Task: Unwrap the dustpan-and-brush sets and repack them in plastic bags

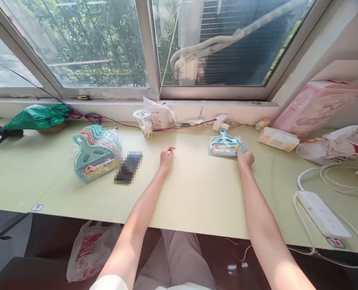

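My right hand (245, 158) grips the lower right corner of a light blue-green mini dustpan (225, 144) in clear plastic wrap with a printed label. That dustpan lies toward the back of the table, its handle pointing at the window. My left hand (167, 158) rests on the tabletop in the middle, holding nothing, its fingers loosely bent and apart. Left of it lies a dark phone (128, 167), blurred out by pixels. Beyond the phone, a row of similar wrapped dustpans (96, 159) in green, pink and other colours leans together.
Along the back are a green plastic bag (40, 117), a lidded cup (145, 124) and wires (88, 117). On the right are a tissue pack (278, 139), a pink box (314, 106) and a white power strip (323, 213) with cables. The pale table (197, 201) ends before my lap.
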Available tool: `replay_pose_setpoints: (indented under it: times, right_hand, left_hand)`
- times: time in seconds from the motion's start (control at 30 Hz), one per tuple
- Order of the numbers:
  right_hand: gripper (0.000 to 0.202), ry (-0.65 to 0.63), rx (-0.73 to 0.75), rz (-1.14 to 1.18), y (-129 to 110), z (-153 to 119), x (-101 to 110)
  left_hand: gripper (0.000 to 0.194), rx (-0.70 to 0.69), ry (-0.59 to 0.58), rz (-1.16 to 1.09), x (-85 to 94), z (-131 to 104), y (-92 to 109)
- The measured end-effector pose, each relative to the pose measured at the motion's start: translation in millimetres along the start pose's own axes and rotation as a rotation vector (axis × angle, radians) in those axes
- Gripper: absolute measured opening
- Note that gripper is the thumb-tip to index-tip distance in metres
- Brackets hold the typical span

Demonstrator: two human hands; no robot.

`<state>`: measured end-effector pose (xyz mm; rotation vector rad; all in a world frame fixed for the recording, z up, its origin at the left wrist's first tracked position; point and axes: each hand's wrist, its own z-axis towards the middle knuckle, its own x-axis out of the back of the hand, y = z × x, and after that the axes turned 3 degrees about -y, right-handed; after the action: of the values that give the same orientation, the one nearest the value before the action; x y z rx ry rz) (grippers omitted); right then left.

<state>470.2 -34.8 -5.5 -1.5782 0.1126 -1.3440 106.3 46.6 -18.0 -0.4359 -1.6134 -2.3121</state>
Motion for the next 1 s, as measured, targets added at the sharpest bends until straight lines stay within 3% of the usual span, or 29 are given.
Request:
replay_pose_setpoints:
  times: [0.13, 0.23, 0.3, 0.47, 0.57, 0.87, 1.0]
  right_hand:
    - [0.054, 0.291, 0.051, -0.096, -5, -15, -14]
    - [0.049, 0.455, 0.145, -0.064, -20, -38, -19]
    - [0.039, 0.383, 0.291, -0.036, -33, -59, -26]
    - [0.029, -0.207, 0.713, -0.102, -75, -114, -62]
    - [0.03, -0.391, 0.848, -0.171, -91, -128, -77]
    - [0.03, -0.405, 0.74, -0.103, -91, -118, -82]
    - [0.029, -0.424, 0.661, -0.009, -91, -114, -85]
  left_hand:
    - [0.028, 0.053, 0.009, -0.036, 0.4, 1, -3]
    - [0.027, 0.094, 0.029, -0.065, 0.5, 2, -6]
    - [0.027, 0.14, 0.05, -0.06, -0.5, 3, -7]
    - [0.026, 0.201, 0.047, 0.001, -1.3, 3, -4]
    - [0.026, 0.204, 0.026, -0.04, 0.7, 2, -3]
    - [0.023, 0.194, 0.026, -0.051, 0.0, 2, -2]
    - [0.014, 0.261, 0.117, -0.203, 0.4, 4, -2]
